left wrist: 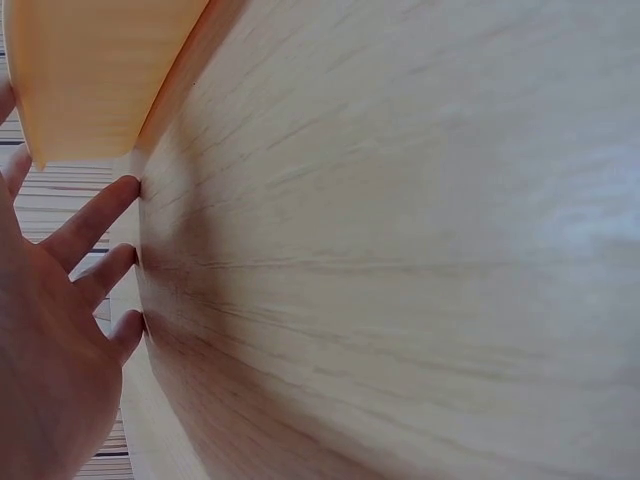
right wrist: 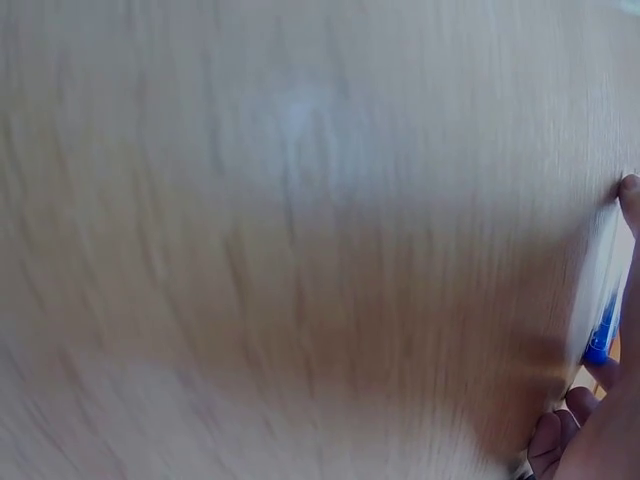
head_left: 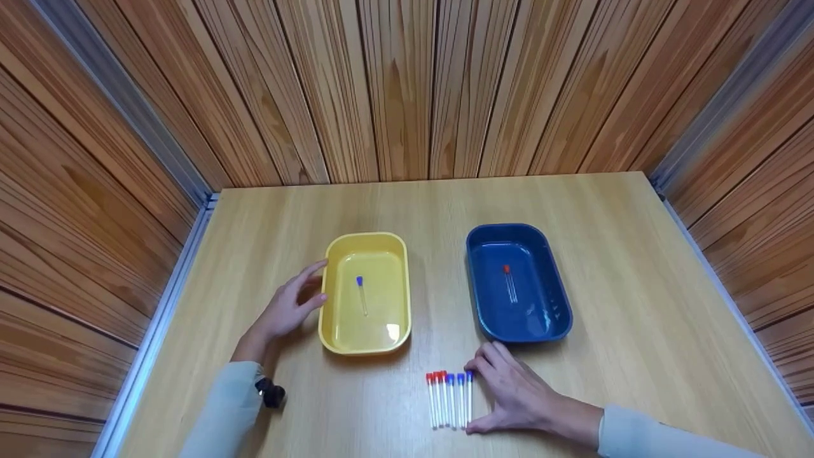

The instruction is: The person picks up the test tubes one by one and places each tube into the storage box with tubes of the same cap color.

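Tubes [head_left: 451, 401] beside right hand [head_left: 518, 394], left hand [head_left: 289, 308] at yellow tray [head_left: 386, 286]

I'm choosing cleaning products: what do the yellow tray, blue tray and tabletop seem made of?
Yellow tray: likely glossy plastic; bright highlight, rounded moulded rim. Blue tray: likely glossy plastic too, by its reflections. Tabletop: wood or wood-look laminate, soft sheen; visible grain.

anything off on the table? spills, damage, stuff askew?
Nothing looks spilled or damaged. One mild oddity: cap and tray colours are crossed. A blue-capped tube lies in the yellow tray, a red-capped tube in the blue tray. Might be deliberate. The tube row looks orderly, caps at one end.
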Demonstrator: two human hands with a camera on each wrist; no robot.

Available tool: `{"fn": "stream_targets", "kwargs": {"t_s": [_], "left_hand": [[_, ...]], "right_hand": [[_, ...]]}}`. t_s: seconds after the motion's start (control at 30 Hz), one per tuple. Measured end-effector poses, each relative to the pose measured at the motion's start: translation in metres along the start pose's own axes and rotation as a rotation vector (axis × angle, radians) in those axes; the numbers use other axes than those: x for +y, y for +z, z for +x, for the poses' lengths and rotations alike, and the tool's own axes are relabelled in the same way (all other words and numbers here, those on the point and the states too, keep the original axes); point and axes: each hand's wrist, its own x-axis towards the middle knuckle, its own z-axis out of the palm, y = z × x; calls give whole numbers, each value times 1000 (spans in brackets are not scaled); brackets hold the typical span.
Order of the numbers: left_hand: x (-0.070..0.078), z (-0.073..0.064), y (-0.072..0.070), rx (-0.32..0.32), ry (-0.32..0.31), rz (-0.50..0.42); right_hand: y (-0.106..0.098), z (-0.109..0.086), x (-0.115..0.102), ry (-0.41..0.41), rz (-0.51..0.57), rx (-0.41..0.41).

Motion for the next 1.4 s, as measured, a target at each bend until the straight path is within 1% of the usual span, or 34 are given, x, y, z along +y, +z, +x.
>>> {"fn": "stream_targets", "kwargs": {"t_s": [0.13,0.47,0.7,0.77,0.87,1.0,1.2,1.4], "left_hand": [[2,0,0,-1,-10,5],[1,0,0,-3,-8,1],[2,0,-1,-3,-45,-5],[3,0,-1,-3,-49,-3],[3,0,-1,-4,-21,5],[2,0,0,-9,-8,-6],[1,-1,1,-21,-39,-15],[1,-2,1,-30,-58,-34]], "right_hand": [[-3,1,-1,-12,-7,10],[-20,7,-13,-30,57,-35],[-29,17,-23,-50,87,-37],[-32,21,-25,-40,93,-40],[-38,26,-29,-15,103,-40],[-44,32,-32,9,106,-35],[-54,42,-32,50,129,-26],[-63,55,-30,82,171,8]]}}
